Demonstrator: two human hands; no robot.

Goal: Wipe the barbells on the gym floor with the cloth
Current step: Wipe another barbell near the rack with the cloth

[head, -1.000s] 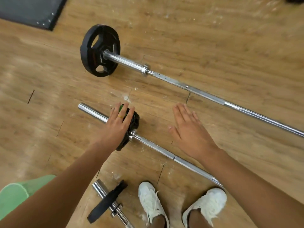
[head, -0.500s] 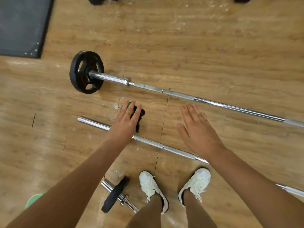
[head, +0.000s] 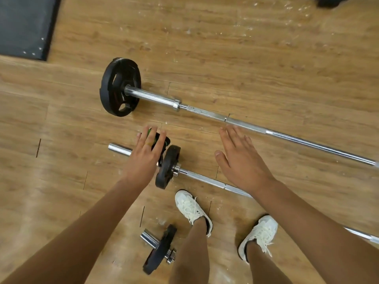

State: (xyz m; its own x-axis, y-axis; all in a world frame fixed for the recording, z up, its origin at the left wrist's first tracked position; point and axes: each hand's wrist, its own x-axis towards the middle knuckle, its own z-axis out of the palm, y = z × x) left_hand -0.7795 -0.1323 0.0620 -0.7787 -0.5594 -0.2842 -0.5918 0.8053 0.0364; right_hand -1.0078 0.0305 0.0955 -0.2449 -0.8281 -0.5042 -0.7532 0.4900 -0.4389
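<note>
Head view, looking down at a wooden gym floor (head: 266, 58) with three loaded bars. The far barbell (head: 246, 121) runs from a large black plate (head: 120, 87) at the left out to the right edge. The middle barbell (head: 205, 179) lies nearer and carries a small black plate (head: 167, 167), with a bare chrome sleeve end (head: 119, 149) projecting to the left. A short bar with its own plate (head: 160, 247) lies nearest, beside the person's white shoes (head: 192, 210).

The left hand (head: 143, 158) is over the middle barbell's sleeve, just left of the small plate. Its fingers are extended over the dark, green-marked cloth (head: 166, 142), which shows between and beyond them. The thumb is hidden, presumably pinning the cloth from below. The right hand (head: 242, 162) is flat with straight, slightly spread fingers and grasps nothing. It is poised between the far and middle bars.

Step in hand, as judged: bringing the cloth to the middle barbell, with no contact with the bar evident. The next move calls for lowering the cloth onto the sleeve, closing it round the steel and drawing it along. The free hand could steady the shaft, since the bar can roll. A dark mat (head: 24, 25) lies far left.
</note>
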